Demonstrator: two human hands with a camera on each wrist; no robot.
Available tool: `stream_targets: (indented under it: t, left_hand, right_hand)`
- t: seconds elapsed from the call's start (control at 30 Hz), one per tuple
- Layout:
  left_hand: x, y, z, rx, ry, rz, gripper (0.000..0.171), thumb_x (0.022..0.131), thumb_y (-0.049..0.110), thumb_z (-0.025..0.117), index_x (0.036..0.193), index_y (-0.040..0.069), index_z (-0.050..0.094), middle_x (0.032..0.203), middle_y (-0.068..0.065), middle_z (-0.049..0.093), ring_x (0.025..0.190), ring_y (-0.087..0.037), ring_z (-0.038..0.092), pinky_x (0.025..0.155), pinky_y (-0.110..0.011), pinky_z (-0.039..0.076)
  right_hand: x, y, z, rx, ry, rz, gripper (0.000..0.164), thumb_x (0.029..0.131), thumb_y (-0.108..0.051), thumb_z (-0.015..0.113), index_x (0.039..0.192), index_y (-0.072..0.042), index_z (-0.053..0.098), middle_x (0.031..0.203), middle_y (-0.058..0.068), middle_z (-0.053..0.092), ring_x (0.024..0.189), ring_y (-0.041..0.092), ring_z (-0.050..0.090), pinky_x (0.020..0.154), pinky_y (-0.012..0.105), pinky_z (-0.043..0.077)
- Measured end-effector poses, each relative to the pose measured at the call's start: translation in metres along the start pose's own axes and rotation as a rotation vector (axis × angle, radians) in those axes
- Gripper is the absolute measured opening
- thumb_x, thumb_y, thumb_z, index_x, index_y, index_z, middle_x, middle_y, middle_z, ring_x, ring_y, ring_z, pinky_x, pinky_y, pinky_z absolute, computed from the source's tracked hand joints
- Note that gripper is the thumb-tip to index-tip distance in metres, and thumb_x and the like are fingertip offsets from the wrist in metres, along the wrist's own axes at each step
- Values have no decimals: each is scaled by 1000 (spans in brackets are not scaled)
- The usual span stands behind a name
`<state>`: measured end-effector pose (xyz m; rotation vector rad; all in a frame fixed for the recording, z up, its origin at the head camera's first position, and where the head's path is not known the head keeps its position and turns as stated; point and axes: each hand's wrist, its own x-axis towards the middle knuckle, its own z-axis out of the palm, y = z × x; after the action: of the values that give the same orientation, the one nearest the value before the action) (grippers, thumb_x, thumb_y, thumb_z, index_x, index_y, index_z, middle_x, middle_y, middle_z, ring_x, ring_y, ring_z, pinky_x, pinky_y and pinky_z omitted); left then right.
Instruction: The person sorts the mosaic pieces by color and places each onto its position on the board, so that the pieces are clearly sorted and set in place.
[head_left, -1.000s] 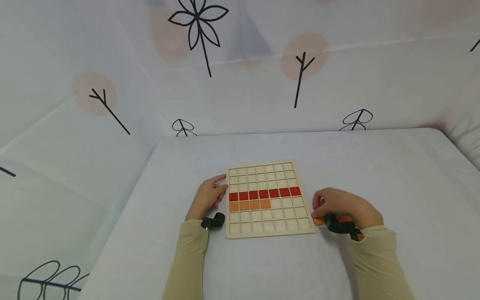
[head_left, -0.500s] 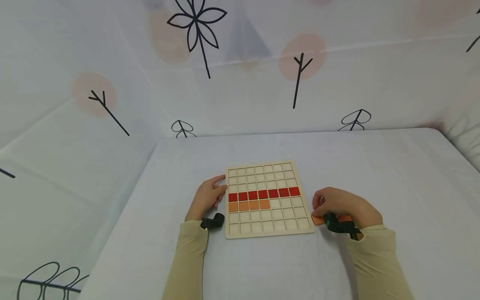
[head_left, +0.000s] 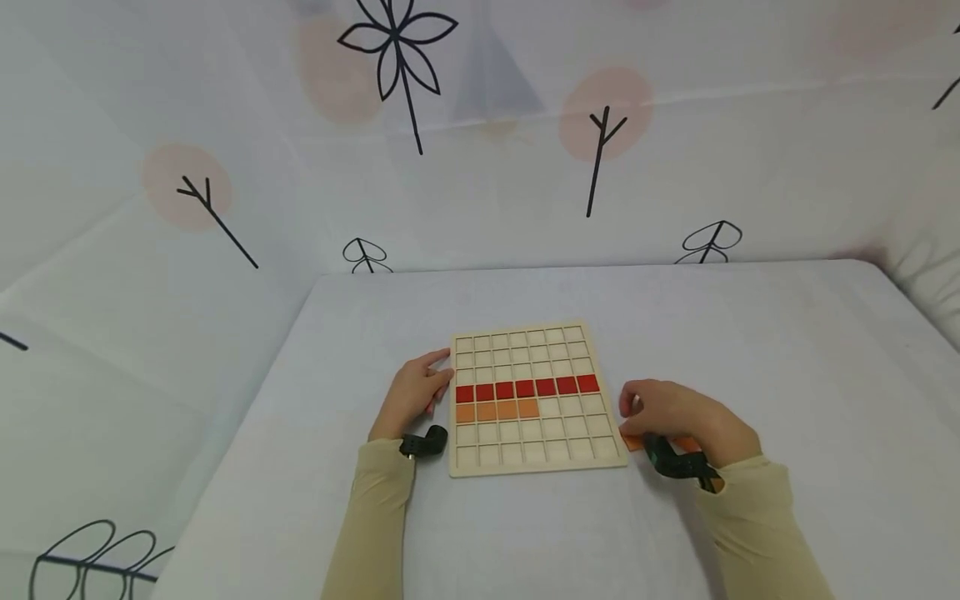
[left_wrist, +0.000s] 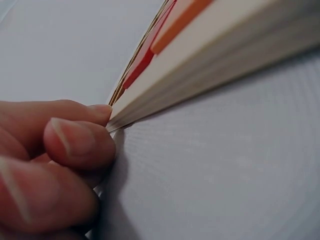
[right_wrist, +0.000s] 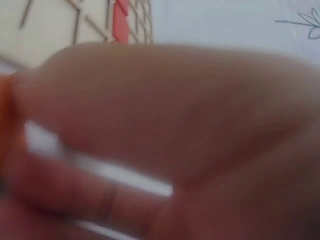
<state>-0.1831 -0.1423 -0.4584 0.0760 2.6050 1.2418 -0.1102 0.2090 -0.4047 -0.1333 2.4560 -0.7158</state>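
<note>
A cream gridded board (head_left: 510,434) lies flat in the head view. One full row holds red tiles (head_left: 505,390). The row below has several orange tiles (head_left: 487,410) at its left end. My left hand (head_left: 411,392) touches the board's left edge with its fingertips, as the left wrist view also shows. Right of the board, my right hand (head_left: 675,415) pinches an orange tile (head_left: 634,443) between thumb and fingers, low over the table. An orange patch in the right wrist view (right_wrist: 5,115) sits at the fingertips, mostly hidden and blurred.
More orange pieces (head_left: 686,444) show partly beneath the right hand and wrist. The white-covered table (head_left: 525,533) meets a patterned cloth (head_left: 480,192) at its back edge. Each wrist carries a dark strap mount, such as the left wrist mount (head_left: 424,442).
My right hand has shifted slightly left and its knuckles sit a little lower. The left hand stays at the board's edge, and the tiles on the board are unchanged.
</note>
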Motion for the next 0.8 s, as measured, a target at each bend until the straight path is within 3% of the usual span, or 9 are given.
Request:
stream_targets:
  t: [0.37,0.6,0.8]
  left_hand:
    - [0,-1,-3,-1,5,-14,44,88,33,55,131,25,46,53,-3,50,34,-16,43,37,-26,33]
    - [-1,1,-1,-14,5,-16,45,88,32,55,131,24,46,53,-2,50,34,-15,42,36,-26,33]
    - [-1,3,0,-14,-1,-21,45,88,32,55,131,25,45,54,-3,50,34,-16,42,36,-26,34]
  right_hand:
    - [5,2,3,-89,124,8,24,77,-19,62,97,-12,53,78,2,53,69,18,48,60,32,39]
    - [0,5,2,-87,105,-48,34,73,-28,72,97,-12,55,77,2,50,69,16,46,60,31,38]
    - [-6,8,-1,-66,119,-76,26,74,-24,71,92,-12,56,79,1,51,70,16,46,60,30,38]
